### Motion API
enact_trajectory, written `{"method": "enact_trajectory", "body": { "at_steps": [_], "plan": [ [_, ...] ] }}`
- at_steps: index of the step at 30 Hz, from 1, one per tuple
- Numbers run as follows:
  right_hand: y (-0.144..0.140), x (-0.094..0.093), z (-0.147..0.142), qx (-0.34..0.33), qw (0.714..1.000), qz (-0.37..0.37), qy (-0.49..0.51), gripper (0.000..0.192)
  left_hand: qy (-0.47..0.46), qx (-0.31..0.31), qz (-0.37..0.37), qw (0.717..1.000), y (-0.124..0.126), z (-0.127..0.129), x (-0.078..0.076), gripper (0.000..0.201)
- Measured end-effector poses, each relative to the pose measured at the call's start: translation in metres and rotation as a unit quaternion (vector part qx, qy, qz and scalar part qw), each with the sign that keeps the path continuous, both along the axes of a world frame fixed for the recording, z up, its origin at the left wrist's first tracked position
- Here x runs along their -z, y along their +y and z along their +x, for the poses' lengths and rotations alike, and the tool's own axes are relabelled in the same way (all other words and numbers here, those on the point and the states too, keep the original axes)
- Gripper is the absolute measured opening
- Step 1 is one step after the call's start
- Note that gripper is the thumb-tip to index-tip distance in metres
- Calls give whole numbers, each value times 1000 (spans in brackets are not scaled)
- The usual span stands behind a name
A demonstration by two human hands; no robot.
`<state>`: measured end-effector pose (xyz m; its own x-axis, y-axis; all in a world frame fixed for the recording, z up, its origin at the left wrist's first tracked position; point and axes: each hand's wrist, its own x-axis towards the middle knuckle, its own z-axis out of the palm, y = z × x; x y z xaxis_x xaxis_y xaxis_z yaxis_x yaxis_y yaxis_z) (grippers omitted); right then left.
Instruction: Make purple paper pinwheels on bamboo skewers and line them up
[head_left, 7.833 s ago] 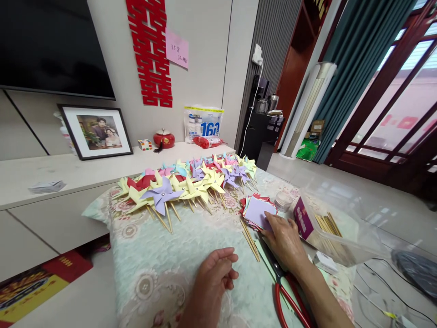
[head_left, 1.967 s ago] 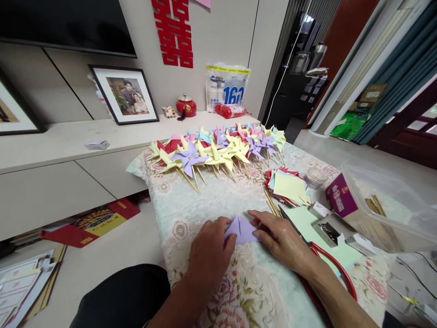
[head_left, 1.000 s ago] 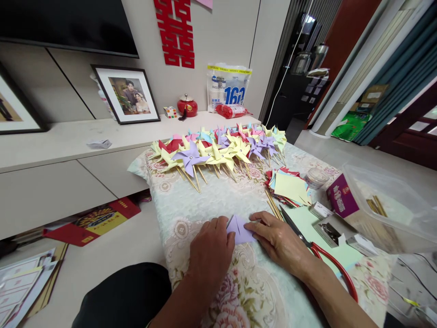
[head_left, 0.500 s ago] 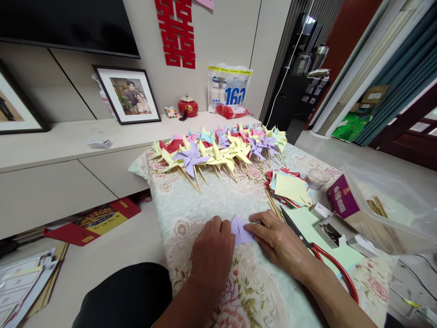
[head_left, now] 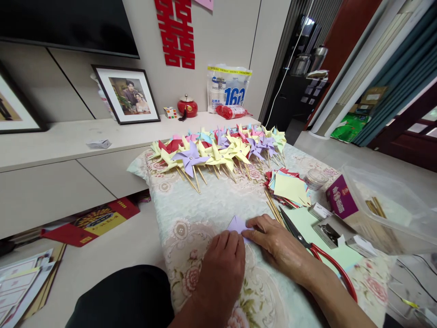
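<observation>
A small folded purple paper [head_left: 236, 223] lies flat on the floral tablecloth [head_left: 208, 205]. My left hand [head_left: 223, 266] presses down on its near side and covers most of it. My right hand [head_left: 278, 243] pins its right edge with the fingertips. Only the paper's far corner shows between the hands. A stack of coloured paper squares [head_left: 288, 187] with a yellow sheet on top sits beyond my right hand. Finished paper pinwheels [head_left: 218, 148] on wooden sticks lie in a row at the far end of the table.
Red-handled scissors [head_left: 316, 250] and loose wooden sticks [head_left: 273, 209] lie right of my right hand. A purple box [head_left: 339, 200], small white boxes, a round clear tub [head_left: 316, 177] and a clear plastic bin [head_left: 389, 209] of sticks stand at the right. A low white cabinet [head_left: 68, 150] runs along the left.
Over the earlier frames my right hand took a purple sheet from the stack and both hands folded it. In the last half second my left hand slid forward over the paper, covering more of it.
</observation>
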<state>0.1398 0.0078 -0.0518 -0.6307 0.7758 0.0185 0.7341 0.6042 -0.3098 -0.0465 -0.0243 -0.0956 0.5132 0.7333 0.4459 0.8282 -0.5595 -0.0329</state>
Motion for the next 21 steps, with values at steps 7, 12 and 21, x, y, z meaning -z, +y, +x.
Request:
{"method": "enact_trajectory", "body": {
  "at_steps": [7, 12, 21],
  "plan": [
    [-9, -16, -2, 2, 999, -29, -31, 52, 13, -9, 26, 1000, -10, -3, 11, 38],
    [-16, -12, -5, 11, 999, 6, -51, 47, 26, -9, 37, 999, -11, -2, 8, 31],
    [-30, 7, -4, 52, 988, 76, -121, 51, 39, -11, 56, 998, -17, -3, 8, 32]
  ]
}}
